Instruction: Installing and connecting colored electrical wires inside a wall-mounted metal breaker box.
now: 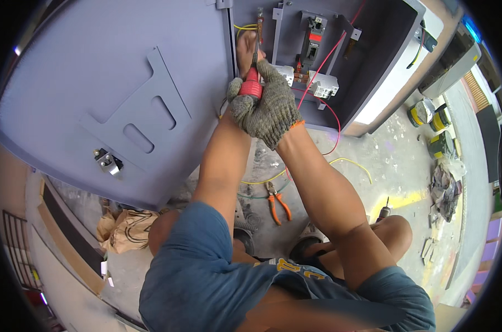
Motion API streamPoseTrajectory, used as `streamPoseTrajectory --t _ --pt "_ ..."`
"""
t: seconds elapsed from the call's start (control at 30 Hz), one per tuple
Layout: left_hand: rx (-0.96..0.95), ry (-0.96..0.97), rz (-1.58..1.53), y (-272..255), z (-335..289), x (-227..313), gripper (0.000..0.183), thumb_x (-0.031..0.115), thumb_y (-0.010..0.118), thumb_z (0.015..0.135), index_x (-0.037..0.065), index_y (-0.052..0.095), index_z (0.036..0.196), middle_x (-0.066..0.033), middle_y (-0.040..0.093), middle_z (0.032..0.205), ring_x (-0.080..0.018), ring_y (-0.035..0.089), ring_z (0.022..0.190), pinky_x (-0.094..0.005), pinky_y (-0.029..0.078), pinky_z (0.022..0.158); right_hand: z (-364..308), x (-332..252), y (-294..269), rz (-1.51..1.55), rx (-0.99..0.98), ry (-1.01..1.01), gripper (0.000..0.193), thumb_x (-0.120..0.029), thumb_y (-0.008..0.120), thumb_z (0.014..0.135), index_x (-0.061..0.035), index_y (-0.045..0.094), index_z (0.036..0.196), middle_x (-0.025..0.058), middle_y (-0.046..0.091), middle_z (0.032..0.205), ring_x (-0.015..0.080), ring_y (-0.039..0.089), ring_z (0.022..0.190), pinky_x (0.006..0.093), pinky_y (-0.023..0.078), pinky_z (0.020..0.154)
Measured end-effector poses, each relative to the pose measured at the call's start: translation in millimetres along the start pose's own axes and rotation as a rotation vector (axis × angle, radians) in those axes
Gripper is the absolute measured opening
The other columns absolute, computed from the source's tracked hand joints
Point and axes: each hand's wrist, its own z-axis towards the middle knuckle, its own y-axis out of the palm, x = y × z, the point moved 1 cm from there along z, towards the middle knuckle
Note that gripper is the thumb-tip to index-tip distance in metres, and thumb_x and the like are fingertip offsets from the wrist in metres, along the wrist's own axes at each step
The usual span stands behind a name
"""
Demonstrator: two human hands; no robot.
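My right hand (267, 108), in a grey knitted glove, is closed round the red handle of a screwdriver (251, 86). Its dark shaft points up toward an upright copper bar (259, 20) on the left inside a grey metal cabinet (384, 33). Beside the shaft, just below the bar, is my bare left hand (245, 51) with its fingers drawn together; what they hold is hidden. Yellow wires (244, 26) run to the bar close above that hand. To the right sit a black breaker (314, 39) and two white modules, one of them (324, 84) trailing a red wire (323, 63).
The cabinet door (134, 83) stands swung out at left. Orange-handled pliers (277, 205) and a loose yellow wire (350, 161) lie on the floor (389, 149). A drill (383, 211) is by my right knee. Paint buckets (422, 112) stand far right; a paper bag (130, 229) lies left.
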Motion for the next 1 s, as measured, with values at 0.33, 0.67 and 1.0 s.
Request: streamPoseTrajectory --t 0.33,0.67,1.0 --pt "-0.387 -0.79 -0.421 -58 -73 97 0.045 0.031 0.055 0.101 -0.003 0.053 0.129 -0.0131 0.064 0.109 -0.0174 0.066 0.074 -0.0297 0.057 0.071 -21 11 31 0.288 0.118 -0.069 0.009 -0.014 0.059 0.096 -0.0111 0.055 0.103 0.0089 0.059 0.095 0.0238 0.061 0.082 0.0451 0.059 0.073" --pt "-0.473 -0.983 0.053 -36 -47 133 0.024 0.022 0.058 0.099 0.001 0.06 0.109 -0.0095 0.066 0.1 -0.0216 0.066 0.094 -0.0376 0.054 0.088 -51 15 37 -0.529 0.261 -0.461 0.026 -0.018 0.059 0.094 -0.0066 0.052 0.116 0.0094 0.059 0.095 0.0235 0.064 0.086 0.0421 0.056 0.069" --pt "-0.848 -1.021 -0.152 -55 -33 121 0.041 0.039 0.064 0.094 0.001 0.064 0.11 -0.0107 0.07 0.108 -0.0207 0.067 0.095 -0.038 0.054 0.088 -62 14 58 -2.63 0.115 -1.113 0.04 -0.011 0.06 0.083 -0.0067 0.049 0.121 0.0235 0.061 0.098 0.0394 0.063 0.088 0.0502 0.052 0.068"
